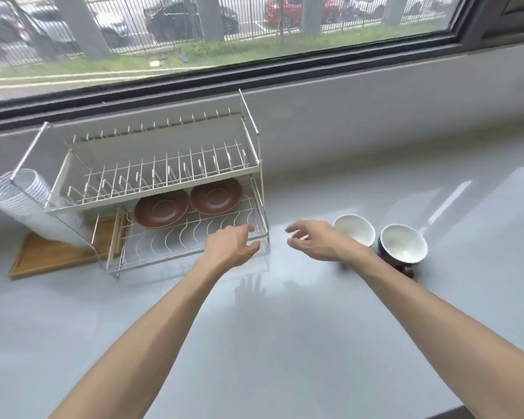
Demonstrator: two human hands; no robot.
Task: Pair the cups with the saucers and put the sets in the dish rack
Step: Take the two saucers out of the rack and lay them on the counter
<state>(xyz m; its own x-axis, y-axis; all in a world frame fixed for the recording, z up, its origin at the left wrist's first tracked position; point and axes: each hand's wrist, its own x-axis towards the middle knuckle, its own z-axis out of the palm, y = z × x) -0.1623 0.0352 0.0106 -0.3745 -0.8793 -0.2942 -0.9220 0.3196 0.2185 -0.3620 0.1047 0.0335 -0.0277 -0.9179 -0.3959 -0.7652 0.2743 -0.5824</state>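
Observation:
Two brown saucers, one on the left [161, 208] and one on the right [216, 195], lie side by side on the lower tier of the white wire dish rack [164, 189]. Two cups with white insides stand on the counter right of the rack: the nearer-left cup [354, 229] and a dark-walled cup [403, 243]. My left hand [232, 246] hovers at the rack's front right corner, fingers apart, holding nothing. My right hand [313, 240] floats just left of the cups, fingers spread and empty.
A wooden tray [52, 255] lies under the rack's left end, beside a white ribbed holder [22, 204] hung on the rack. The grey counter [285, 328] runs to a low wall under a wide window [224, 34]. The rack's upper tier holds nothing.

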